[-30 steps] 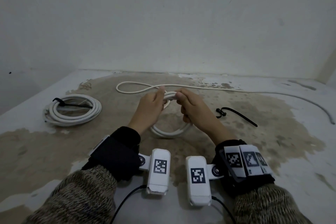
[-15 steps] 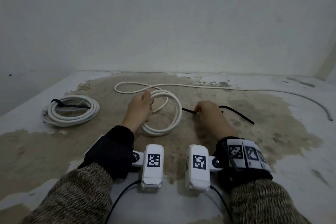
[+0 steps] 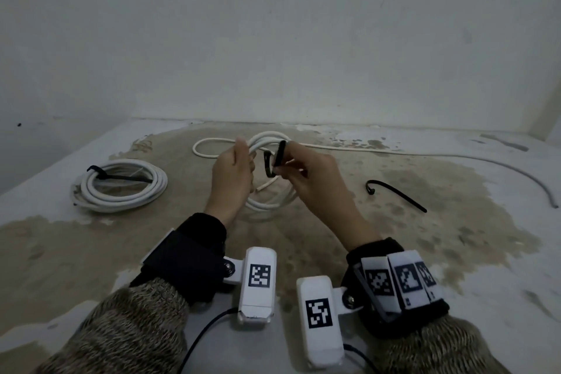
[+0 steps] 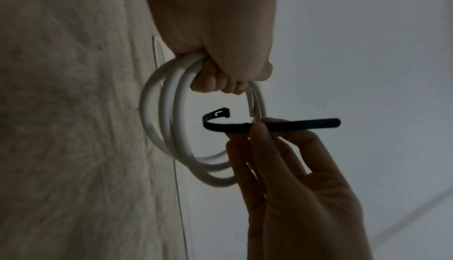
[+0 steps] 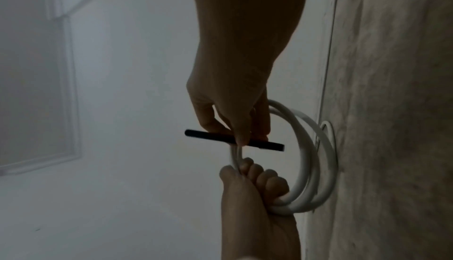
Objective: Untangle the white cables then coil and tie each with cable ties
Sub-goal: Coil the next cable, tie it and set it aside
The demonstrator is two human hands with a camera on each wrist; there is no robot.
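The white cable coil [image 3: 267, 143] is held upright, raised off the worktop [image 3: 455, 267] near its middle, towards the back edge. The left hand [image 3: 232, 174] has its grip clamped round the gathered loops at one side. The right hand [image 3: 315, 182] pinches a black cable tie [image 3: 274, 161] just beside the coil, the tie's hooked head inside the ring. A second tied coil [image 3: 121, 185] lies near the left edge. A spare cable tie [image 3: 394, 194] lies right of centre. A loose cable [image 3: 425, 155] runs along the back.
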